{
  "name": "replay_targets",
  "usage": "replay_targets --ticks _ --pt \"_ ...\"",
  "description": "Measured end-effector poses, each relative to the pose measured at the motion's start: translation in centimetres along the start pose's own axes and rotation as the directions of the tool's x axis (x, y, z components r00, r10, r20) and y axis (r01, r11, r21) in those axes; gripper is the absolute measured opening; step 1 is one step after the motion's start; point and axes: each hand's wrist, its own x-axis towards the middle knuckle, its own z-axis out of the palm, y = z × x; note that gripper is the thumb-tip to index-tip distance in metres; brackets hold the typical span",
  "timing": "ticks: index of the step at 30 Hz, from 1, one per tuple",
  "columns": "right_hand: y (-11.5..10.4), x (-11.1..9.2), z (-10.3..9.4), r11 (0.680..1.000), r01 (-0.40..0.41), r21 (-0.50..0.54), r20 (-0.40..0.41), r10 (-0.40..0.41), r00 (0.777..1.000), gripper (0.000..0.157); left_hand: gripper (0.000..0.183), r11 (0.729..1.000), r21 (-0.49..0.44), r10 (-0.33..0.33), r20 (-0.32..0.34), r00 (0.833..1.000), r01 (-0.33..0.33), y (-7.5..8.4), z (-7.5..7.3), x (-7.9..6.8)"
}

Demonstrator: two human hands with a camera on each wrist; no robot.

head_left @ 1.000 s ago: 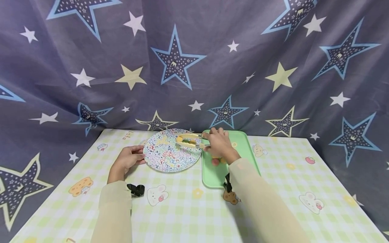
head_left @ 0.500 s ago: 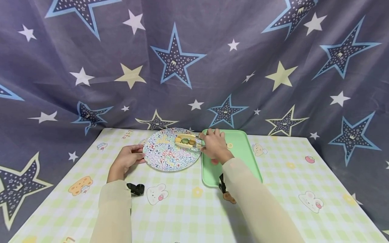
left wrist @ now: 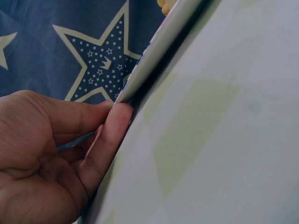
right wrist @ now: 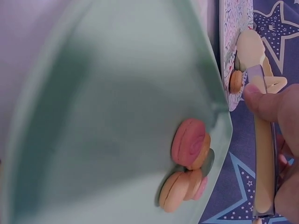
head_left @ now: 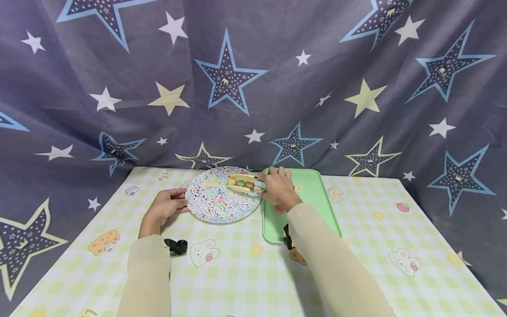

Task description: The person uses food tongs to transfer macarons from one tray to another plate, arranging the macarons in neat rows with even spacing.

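My left hand [head_left: 164,207] pinches the rim of a round plate [head_left: 222,209] with multicoloured squiggles; the left wrist view shows thumb and fingertips at its edge. My right hand [head_left: 278,187] holds a pair of tongs [right wrist: 264,163] with cream-coloured ends, reaching over the plate's right side. Between the spread tong arms in the head view are a yellow macaron [head_left: 231,181], a green macaron [head_left: 240,183] and a brown macaron [head_left: 249,185]. Whether the tongs touch any of them cannot be made out.
A green tray [head_left: 309,176] stands right of the plate, partly under my right forearm. Several macarons lie in it, among them a pink macaron [right wrist: 188,142] and a peach macaron [right wrist: 174,191]. A starry curtain [head_left: 253,88] hangs behind the checked tablecloth [head_left: 222,286].
My right hand has shifted slightly left and down with the tongs, whose arms now show the macarons between them more plainly. My left hand stays at the plate's rim.
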Motion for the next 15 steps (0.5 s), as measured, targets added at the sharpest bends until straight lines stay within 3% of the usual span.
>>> replay_targets --ticks 15 --pt "0.15 -0.27 -0.88 1.0 0.026 -0.008 0.006 -0.026 1.0 0.067 0.056 1.0 0.006 -0.023 -0.001 1.0 0.023 0.33 0.13 -0.15"
